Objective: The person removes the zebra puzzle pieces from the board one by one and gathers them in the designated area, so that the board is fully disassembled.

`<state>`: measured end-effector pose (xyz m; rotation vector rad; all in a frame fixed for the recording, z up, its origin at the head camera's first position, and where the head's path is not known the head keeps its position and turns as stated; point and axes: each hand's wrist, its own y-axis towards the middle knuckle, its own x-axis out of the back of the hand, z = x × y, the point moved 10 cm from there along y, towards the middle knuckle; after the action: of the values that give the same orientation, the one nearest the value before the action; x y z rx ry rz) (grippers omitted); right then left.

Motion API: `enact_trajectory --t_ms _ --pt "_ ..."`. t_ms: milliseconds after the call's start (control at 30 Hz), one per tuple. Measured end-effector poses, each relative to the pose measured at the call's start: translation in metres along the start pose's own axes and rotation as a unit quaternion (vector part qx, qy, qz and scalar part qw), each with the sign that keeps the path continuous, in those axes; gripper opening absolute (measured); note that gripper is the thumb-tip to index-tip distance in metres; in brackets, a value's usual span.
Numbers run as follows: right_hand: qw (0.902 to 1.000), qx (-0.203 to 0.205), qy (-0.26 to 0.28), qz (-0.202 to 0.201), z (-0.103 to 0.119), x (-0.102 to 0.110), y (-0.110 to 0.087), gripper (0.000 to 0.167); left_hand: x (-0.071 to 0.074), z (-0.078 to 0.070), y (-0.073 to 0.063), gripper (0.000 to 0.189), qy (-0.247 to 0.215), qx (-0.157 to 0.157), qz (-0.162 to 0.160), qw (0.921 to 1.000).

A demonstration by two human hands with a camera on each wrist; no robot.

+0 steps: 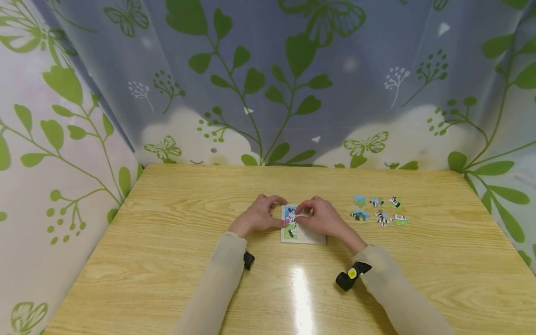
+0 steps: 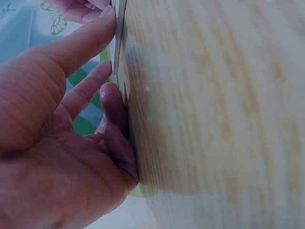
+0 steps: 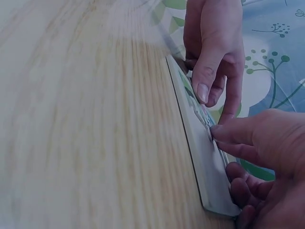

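A small wooden puzzle board [image 1: 311,238] lies on the table, its left part covered by fitted pieces with a zebra picture [image 1: 291,231]. My left hand [image 1: 261,215] holds the board at its left side, thumb on the picture and index finger by the upper left corner. In the left wrist view, the left hand [image 2: 62,124] shows its last fingers curled against the tabletop. With thumb and index finger, my right hand [image 1: 320,217] pinches a puzzle piece at the picture's right edge; the fingertips hide most of it. The right wrist view shows these fingertips [image 3: 219,132] close over the board [image 3: 205,176].
Several loose puzzle pieces lie in two rows to the right, among them a striped piece [image 1: 381,218] and a green-and-white one [image 1: 400,220]. A patterned curtain [image 1: 268,93] stands behind the wooden table [image 1: 176,279]. Black cameras [image 1: 345,281] are strapped to both wrists.
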<state>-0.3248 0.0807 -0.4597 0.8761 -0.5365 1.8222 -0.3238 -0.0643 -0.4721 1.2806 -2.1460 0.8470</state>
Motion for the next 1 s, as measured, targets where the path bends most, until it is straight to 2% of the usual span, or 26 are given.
enact_trajectory --t_ms 233,400,500,733,1000 --pt "0.9987 -0.048 0.011 -0.012 -0.003 -0.001 0.0 0.012 0.0 0.0 0.001 0.058 -0.003 0.006 -0.004 1.0" --pt "0.9946 -0.1 0.025 -0.018 -0.007 -0.003 -0.001 0.012 0.0 0.001 0.002 0.057 -0.006 0.009 -0.004 0.9999" --pt "0.9926 -0.116 0.027 -0.021 -0.008 -0.003 -0.001 0.013 0.0 0.001 0.002 0.056 -0.005 0.012 -0.004 0.9999" --pt "0.989 -0.137 0.053 -0.015 -0.011 -0.005 -0.003 0.015 0.001 0.002 0.003 0.055 -0.005 0.016 -0.003 0.9999" --pt "0.9877 -0.119 0.098 -0.024 -0.01 -0.005 -0.005 0.014 0.0 0.002 0.003 0.058 -0.006 0.019 -0.001 0.9998"
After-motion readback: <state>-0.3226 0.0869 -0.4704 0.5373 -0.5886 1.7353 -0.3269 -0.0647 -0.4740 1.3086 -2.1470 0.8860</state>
